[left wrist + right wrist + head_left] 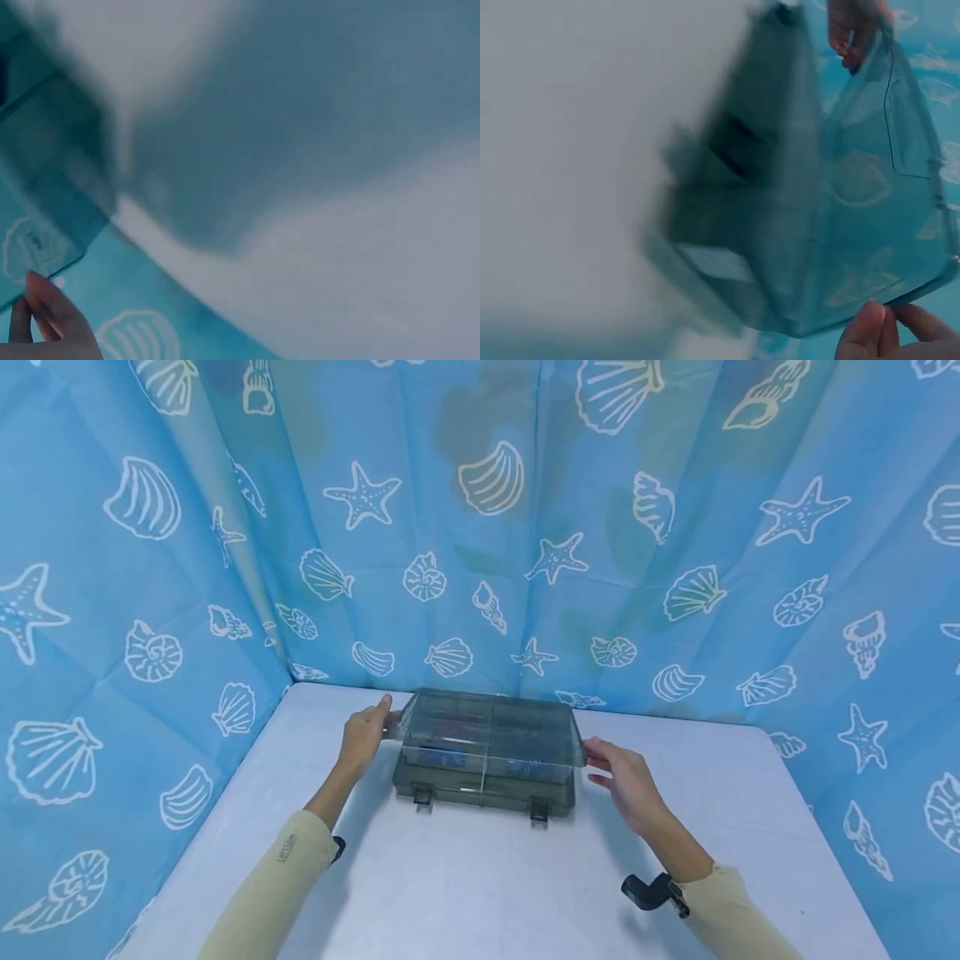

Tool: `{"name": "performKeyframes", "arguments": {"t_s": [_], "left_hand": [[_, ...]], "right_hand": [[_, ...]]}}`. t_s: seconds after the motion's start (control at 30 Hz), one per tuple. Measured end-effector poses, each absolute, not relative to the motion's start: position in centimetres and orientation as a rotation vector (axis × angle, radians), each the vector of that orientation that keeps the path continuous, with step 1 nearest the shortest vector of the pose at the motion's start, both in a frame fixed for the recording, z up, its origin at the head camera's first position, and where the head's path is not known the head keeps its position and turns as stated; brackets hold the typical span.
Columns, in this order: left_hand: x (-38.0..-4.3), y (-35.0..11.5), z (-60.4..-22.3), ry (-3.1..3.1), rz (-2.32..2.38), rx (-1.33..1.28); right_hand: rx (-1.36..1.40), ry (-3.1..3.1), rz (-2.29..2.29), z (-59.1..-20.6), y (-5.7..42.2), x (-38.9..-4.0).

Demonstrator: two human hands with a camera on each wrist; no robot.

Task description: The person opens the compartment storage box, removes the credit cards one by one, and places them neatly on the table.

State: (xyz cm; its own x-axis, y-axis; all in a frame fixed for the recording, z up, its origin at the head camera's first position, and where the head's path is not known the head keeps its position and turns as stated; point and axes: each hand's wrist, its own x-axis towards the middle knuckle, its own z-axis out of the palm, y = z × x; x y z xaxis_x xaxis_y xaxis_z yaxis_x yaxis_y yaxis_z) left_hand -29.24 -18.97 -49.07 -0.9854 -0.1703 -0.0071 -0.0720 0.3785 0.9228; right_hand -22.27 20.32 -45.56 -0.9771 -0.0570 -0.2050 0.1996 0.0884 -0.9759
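A translucent dark-grey plastic case lies on the table with its hinged lid tilted up from the base. At the lid's left end, my left hand pinches the edge between thumb and fingers; the left wrist view shows those fingers on the lid corner. The opposite end is pinched by my right hand, thumb and fingertips on the rim, as the right wrist view shows. Blue items show dimly through the plastic; their kind cannot be told.
Two latches hang at the case's front. The white table meets a blue curtain with shell and starfish prints behind and at both sides. A black wrist mount sits on the right forearm.
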Motion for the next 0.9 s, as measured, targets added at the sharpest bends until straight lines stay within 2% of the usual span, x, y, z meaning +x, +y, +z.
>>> {"name": "performKeyframes", "arguments": {"t_s": [0.2, 0.3, 0.5, 0.77, 0.9], "left_hand": [[-31.3, -17.4, -46.2, -2.244, -2.026, 0.040], [-32.4, -16.5, -45.7, -2.129, -2.224, 0.000], [-34.6, -15.5, -45.7, -2.187, -2.262, 0.009], [-35.3, -16.6, -45.8, -2.089, -2.556, 0.009], [-34.9, -17.7, -46.5, -2.236, -2.446, 0.067]], "right_hand": [[0.018, 1.986, -2.300, -42.8, 20.3, -26.2], [-0.051, 1.913, -2.413, -42.8, 20.4, -28.7], [-0.132, 1.975, -2.428, -43.4, 20.6, -32.6], [-0.133, 1.686, -2.561, -43.9, 21.9, -34.3], [-0.072, 1.663, -2.572, -43.8, 22.3, -34.3]]}}
